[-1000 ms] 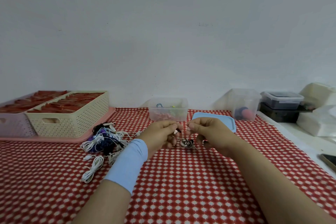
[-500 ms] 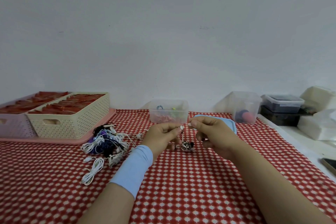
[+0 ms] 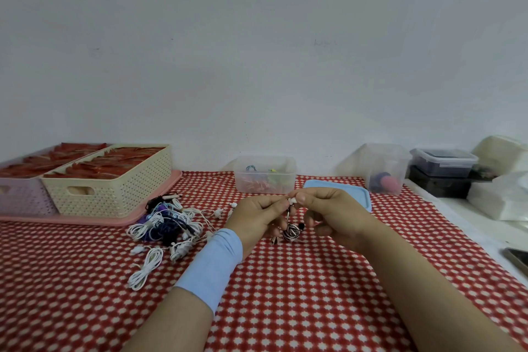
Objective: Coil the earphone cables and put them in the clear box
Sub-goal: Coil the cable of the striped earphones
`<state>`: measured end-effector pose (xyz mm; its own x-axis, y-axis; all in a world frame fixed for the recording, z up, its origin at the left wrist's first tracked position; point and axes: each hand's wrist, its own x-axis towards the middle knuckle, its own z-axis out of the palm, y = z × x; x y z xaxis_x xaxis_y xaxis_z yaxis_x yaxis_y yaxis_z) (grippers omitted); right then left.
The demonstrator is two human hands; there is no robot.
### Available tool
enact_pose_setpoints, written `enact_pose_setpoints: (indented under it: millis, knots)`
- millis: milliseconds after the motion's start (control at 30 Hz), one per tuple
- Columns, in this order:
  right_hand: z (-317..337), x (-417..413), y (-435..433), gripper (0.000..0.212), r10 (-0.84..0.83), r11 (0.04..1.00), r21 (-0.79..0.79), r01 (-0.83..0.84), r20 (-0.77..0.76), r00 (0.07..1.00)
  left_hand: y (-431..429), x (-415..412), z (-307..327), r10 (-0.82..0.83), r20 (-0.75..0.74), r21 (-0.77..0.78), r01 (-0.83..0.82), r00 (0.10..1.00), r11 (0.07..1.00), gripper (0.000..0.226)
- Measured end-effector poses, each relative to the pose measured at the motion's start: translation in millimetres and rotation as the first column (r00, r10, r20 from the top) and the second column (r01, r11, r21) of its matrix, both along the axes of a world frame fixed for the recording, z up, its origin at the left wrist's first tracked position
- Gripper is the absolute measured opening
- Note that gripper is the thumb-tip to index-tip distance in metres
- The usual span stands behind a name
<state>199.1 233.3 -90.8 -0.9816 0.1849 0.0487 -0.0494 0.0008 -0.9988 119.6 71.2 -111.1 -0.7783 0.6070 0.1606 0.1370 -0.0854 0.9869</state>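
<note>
A black-and-white striped earphone cable (image 3: 291,232), wound into a small bundle, hangs between my hands just above the red checked cloth. My left hand (image 3: 258,216) and my right hand (image 3: 328,210) pinch its upper end together, where a white earbud shows at the fingertips. The clear box (image 3: 265,175) stands open just behind my hands, with a few coloured cables inside. Its blue lid (image 3: 363,194) lies to the right, partly hidden by my right hand. A tangled pile of white, black and purple earphones (image 3: 167,223) lies to the left.
Two perforated baskets (image 3: 114,180) filled with red items sit on a pink tray at the back left. Another clear container (image 3: 384,168) and stacked dark boxes (image 3: 443,171) stand at the back right, beside white packets. A dark phone edge (image 3: 517,258) shows at the far right.
Both hands have risen a little with the striped cable, and the coiled bundle now hangs below the pinched end. The camera view tilted slightly.
</note>
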Motion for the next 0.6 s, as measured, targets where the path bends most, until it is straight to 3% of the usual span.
enact_pose_setpoints:
  millis: [133,333,600]
  knots:
    - [0.5,2.4,-2.0,0.019,0.000,1.000,0.027,0.000,-0.028,1.000,0.2,-0.5,-0.7,-0.009,-0.008,-0.007,0.009,1.000,1.000,0.019]
    - [3.8,4.4,0.7,0.018,0.002,0.993,0.114,0.006,-0.064,0.998,0.3,3.5,2.1,-0.100,0.095,0.069,0.094,0.990,0.993,0.022]
    - [4.8,6.5,-2.6,0.013,-0.067,0.975,0.209,0.076,-0.049,0.997,-1.6,5.4,2.2,-0.028,-0.060,-0.046,0.026,0.998,0.999,0.022]
